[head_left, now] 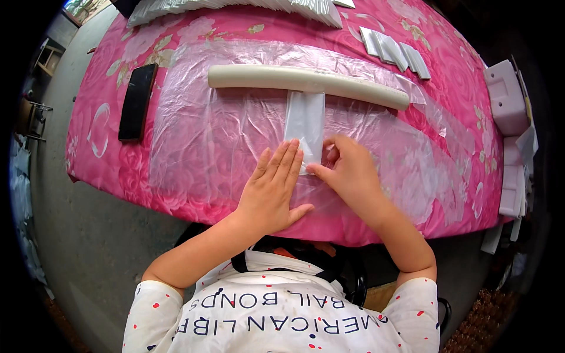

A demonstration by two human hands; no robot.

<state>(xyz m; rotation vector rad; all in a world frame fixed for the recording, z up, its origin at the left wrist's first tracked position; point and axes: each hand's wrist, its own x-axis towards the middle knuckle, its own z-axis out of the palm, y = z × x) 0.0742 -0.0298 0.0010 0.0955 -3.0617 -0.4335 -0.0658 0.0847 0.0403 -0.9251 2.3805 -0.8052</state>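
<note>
A narrow folded white sheet [305, 115], thin and slightly glossy, lies lengthwise in front of me. Its far end meets a long cream-coloured tube [306, 80] that rests crosswise. My left hand [272, 191] lies flat with fingers stretched, the fingertips on the sheet's near left part. At the near right corner, my right hand [353, 176] is closed, thumb and bent forefinger pinching the sheet's edge. Clear plastic film [200, 135] spreads wrinkled beneath the sheet and tube.
A pink flowered cloth [106, 76] covers the table. To the left lies a black phone [138, 103]. Small stacks of folded white pieces [394, 52] sit at the far right, and a long row of white folded sheets [235, 7] at the far edge. White foam boxes [507, 97] stand beyond the right edge.
</note>
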